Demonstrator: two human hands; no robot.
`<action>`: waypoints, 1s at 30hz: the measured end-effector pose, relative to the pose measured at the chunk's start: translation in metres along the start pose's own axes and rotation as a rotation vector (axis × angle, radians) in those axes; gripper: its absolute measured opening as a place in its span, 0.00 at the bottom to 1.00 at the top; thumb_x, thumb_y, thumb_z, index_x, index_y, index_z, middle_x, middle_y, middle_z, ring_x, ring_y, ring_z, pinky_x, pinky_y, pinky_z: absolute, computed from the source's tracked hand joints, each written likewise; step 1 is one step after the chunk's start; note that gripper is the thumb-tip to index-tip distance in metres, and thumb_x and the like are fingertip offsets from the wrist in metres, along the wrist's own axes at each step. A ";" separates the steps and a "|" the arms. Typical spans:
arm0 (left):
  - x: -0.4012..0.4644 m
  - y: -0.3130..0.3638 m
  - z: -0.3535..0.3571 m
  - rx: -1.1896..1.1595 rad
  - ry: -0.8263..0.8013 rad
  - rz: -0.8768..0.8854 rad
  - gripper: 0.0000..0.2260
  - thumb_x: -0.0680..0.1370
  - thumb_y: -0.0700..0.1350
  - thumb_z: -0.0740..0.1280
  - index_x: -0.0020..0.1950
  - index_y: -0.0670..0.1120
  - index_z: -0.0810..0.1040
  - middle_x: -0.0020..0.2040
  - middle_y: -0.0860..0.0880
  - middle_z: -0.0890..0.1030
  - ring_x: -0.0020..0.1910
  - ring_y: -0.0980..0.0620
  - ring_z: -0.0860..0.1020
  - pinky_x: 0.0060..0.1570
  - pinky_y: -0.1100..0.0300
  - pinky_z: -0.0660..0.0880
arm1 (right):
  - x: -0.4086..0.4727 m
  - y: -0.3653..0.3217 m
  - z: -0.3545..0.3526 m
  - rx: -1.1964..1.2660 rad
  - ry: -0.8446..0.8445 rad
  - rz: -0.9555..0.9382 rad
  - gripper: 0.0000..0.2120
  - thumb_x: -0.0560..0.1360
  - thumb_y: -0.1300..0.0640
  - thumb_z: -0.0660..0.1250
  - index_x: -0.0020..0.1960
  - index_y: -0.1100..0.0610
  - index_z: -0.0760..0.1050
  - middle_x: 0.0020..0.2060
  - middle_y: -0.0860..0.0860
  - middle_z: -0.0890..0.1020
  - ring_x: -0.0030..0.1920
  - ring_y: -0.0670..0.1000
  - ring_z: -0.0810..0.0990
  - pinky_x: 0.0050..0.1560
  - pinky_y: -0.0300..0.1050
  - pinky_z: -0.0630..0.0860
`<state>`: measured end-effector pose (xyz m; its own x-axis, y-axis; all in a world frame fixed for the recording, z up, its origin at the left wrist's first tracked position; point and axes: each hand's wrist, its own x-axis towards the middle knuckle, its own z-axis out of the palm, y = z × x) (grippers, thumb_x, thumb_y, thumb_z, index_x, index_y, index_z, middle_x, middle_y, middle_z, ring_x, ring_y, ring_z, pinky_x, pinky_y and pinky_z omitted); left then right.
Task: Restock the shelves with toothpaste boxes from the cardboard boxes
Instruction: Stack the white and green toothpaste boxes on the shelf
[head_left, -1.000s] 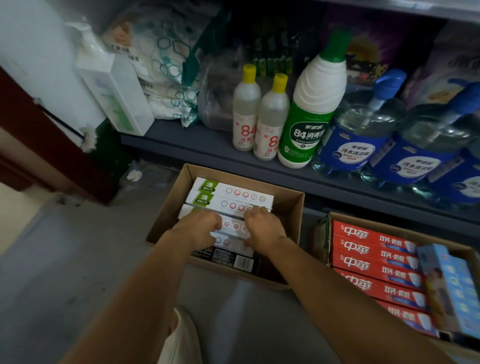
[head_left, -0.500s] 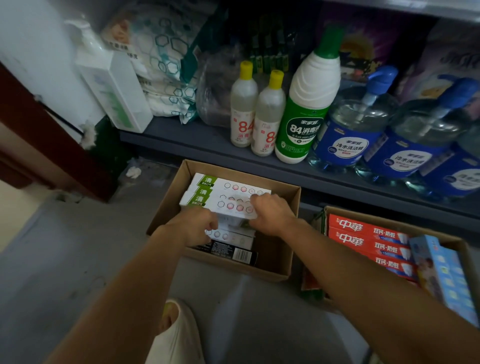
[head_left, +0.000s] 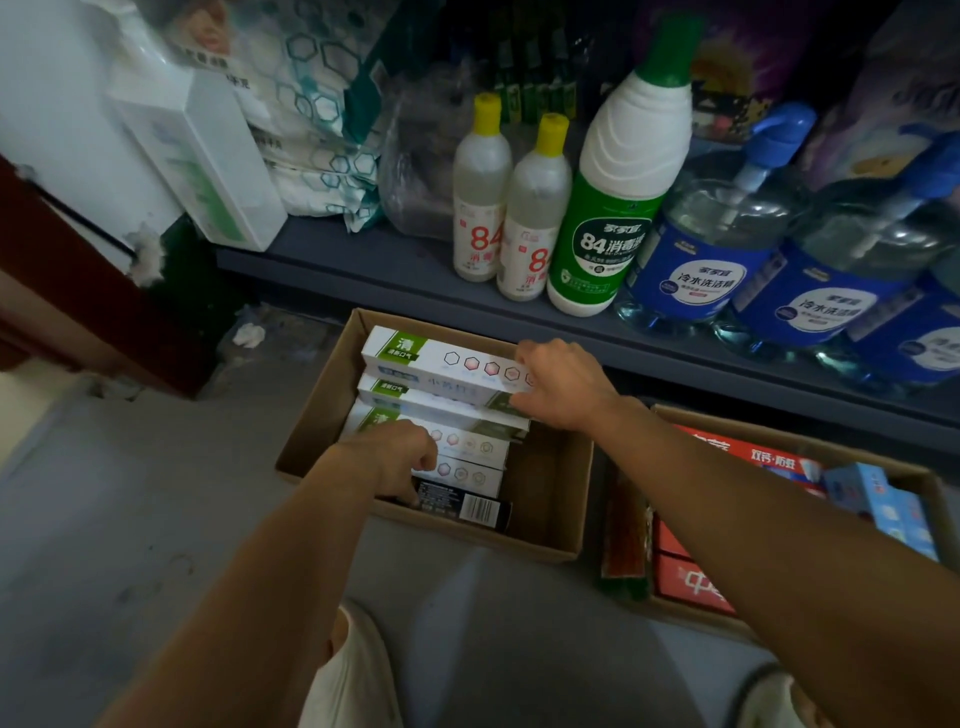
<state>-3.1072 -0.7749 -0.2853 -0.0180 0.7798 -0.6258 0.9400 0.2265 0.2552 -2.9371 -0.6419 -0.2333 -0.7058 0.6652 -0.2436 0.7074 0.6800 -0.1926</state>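
On the grey floor (head_left: 104, 519), a cardboard box (head_left: 545, 499) holds white toothpaste boxes (head_left: 447, 364), both hands' fingers (head_left: 530, 353) gripping some.

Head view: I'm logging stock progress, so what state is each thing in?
Left carton: open, partly full.
White boxes: top ones raised, held by right hand.
Left hand: down in the carton on lower boxes.
Right carton: open, holds red boxes.
Bottles: upright, capped.

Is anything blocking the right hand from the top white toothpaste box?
Nothing visible does. The right hand already grips the right end of the top white toothpaste box, raised above the others in the cardboard box.
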 end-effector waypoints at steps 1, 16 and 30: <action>0.002 0.000 0.001 0.012 -0.008 0.004 0.25 0.70 0.44 0.76 0.65 0.47 0.76 0.63 0.48 0.77 0.60 0.49 0.75 0.61 0.57 0.73 | 0.002 0.001 0.002 0.002 0.001 -0.001 0.19 0.74 0.52 0.67 0.62 0.58 0.70 0.55 0.58 0.78 0.54 0.59 0.77 0.45 0.47 0.69; 0.022 -0.014 0.002 0.049 0.017 0.072 0.22 0.71 0.44 0.75 0.64 0.49 0.77 0.59 0.49 0.80 0.58 0.50 0.76 0.61 0.55 0.73 | 0.016 0.003 0.017 0.017 0.016 0.018 0.20 0.73 0.52 0.68 0.61 0.59 0.70 0.55 0.58 0.78 0.54 0.59 0.78 0.43 0.46 0.70; 0.020 -0.013 0.001 0.165 0.011 0.159 0.07 0.69 0.42 0.75 0.41 0.53 0.80 0.48 0.52 0.81 0.49 0.51 0.79 0.52 0.53 0.77 | 0.033 -0.007 0.023 -0.087 -0.009 -0.006 0.26 0.75 0.51 0.67 0.68 0.59 0.64 0.60 0.57 0.76 0.58 0.59 0.77 0.46 0.49 0.71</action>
<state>-3.1197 -0.7632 -0.3018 0.1321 0.8044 -0.5793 0.9743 0.0022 0.2252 -2.9641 -0.6318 -0.2614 -0.7096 0.6583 -0.2513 0.6967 0.7087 -0.1111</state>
